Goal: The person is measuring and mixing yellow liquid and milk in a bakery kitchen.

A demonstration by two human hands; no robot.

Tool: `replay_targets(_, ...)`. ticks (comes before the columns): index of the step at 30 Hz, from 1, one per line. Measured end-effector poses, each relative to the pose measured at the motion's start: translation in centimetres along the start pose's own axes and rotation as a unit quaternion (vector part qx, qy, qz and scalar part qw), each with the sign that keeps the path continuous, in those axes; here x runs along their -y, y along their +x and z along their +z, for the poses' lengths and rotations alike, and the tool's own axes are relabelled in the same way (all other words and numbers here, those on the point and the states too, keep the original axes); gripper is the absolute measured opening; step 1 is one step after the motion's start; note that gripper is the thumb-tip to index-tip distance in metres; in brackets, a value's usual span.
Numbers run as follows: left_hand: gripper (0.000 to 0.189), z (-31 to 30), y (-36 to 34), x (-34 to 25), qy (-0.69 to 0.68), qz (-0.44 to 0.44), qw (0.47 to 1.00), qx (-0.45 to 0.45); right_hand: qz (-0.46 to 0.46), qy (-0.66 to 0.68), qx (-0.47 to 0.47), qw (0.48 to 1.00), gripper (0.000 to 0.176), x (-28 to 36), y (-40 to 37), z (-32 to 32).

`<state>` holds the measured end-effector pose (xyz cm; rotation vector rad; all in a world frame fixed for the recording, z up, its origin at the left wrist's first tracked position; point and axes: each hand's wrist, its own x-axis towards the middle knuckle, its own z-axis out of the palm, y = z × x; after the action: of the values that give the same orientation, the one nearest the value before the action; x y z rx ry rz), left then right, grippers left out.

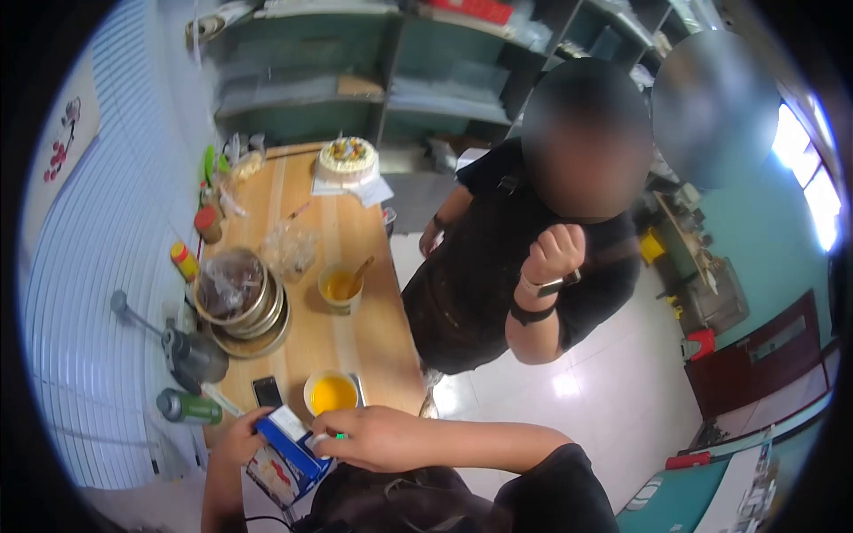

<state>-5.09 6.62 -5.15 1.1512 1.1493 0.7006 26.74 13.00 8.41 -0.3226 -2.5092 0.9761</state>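
Note:
My left hand (pixel 235 440) grips the upper left side of a blue and white printed box (pixel 283 457), held tilted at the table's near edge. My right hand (pixel 369 437) is curled over the box's right side, with a small white rounded thing (pixel 320 441) at its fingers that I cannot make out; a bit of bright green shows beside it. Just beyond this hand a white bowl (pixel 308 391) of yellow liquid stands on what looks like a flat scale (pixel 359 387). A black phone (pixel 266 391) lies on the table past my left hand.
On the wooden table (pixel 355 240) are a second bowl (pixel 343 306) with a spoon, stacked metal pans (pixel 253 333), a clear plastic bag (pixel 289 251) and a decorated cake (pixel 348 162). Bottles (pixel 189 407) line the left side. A person in black (pixel 480 266) stands across, one fist raised.

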Motion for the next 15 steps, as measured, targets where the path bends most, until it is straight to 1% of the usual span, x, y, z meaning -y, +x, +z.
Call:
replay_targets(4, 0.049, 0.1, 0.5, -1.1, -0.046, 0.051, 0.998, 0.017, -0.049, -0.081, -0.040, 0.995, 0.023, 1.8, -0.7, -2.6)
replay_targets(5, 0.050, 0.4, 0.1, -1.6, -0.057, 0.030, 0.998, -0.010, -0.004, -0.095, -0.053, 0.994, 0.025, 1.6, -1.7, -2.9)
replay_targets(6, 0.050, 0.3, 0.1, -1.7, -0.048, 0.054, 0.997, -0.029, 0.021, -0.092, -0.090, 0.991, 0.027, 0.8, -2.7, -3.0)
replay_targets(7, 0.051, 0.2, -0.2, -1.4, -0.041, 0.076, 0.995, -0.049, 0.049, -0.046, -0.132, 0.989, 0.027, -0.8, -4.0, -2.7)
replay_targets(9, 0.050, 0.4, -0.5, -2.1, -0.033, 0.103, 0.990, -0.087, 0.179, 0.064, -0.202, 0.961, 0.025, -7.0, -8.1, 0.9)
replay_targets(11, 0.048, 1.6, -1.6, -4.2, -0.034, 0.118, 0.985, -0.125, 0.364, 0.115, -0.219, 0.898, 0.028, -13.7, -13.1, 6.9)
replay_targets(13, 0.046, 1.8, -2.4, -4.9, 0.000, 0.134, 0.982, -0.135, 0.445, 0.101, -0.232, 0.859, 0.036, -18.5, -16.1, 12.5)
replay_targets(14, 0.045, 2.3, -2.9, -5.3, 0.016, 0.138, 0.980, -0.142, 0.452, 0.102, -0.248, 0.851, 0.040, -20.2, -17.5, 15.0)
replay_targets(15, 0.044, 2.9, -3.2, -5.9, 0.042, 0.133, 0.974, -0.181, 0.451, 0.062, -0.248, 0.855, 0.039, -22.6, -18.5, 17.2)
